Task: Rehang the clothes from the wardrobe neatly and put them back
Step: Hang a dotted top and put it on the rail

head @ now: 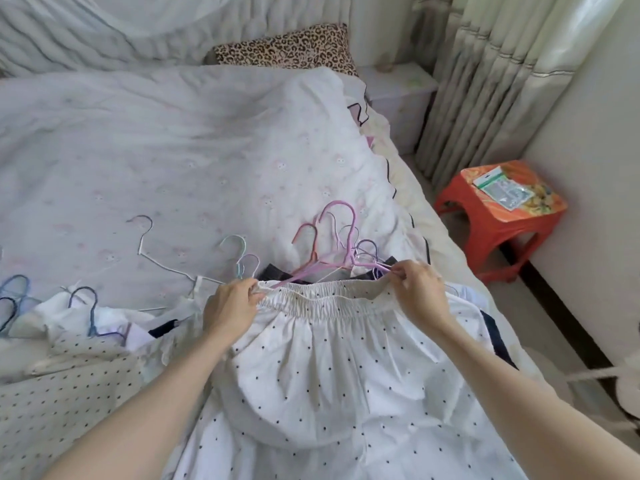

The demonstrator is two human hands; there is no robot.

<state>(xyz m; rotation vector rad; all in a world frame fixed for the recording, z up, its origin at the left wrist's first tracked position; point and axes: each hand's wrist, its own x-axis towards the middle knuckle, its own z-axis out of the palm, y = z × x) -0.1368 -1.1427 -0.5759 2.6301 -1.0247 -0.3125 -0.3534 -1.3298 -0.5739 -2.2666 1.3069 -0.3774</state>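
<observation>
A white skirt with small black dots (322, 368) lies spread on the bed in front of me. My left hand (230, 306) pinches the left end of its elastic waistband (325, 301). My right hand (420, 289) pinches the right end, where the arm of a pink hanger (337, 237) also runs. Dark garments (273, 273) show just behind the waistband. Several more hangers, pink, lilac and pale blue, are bunched beyond the skirt.
A white wire hanger (145, 244) lies on the pale quilt (156, 150). A pile of white and dotted clothes on blue hangers (83, 317) sits at the left. A red stool (502, 216) stands right of the bed, near curtains (485, 81).
</observation>
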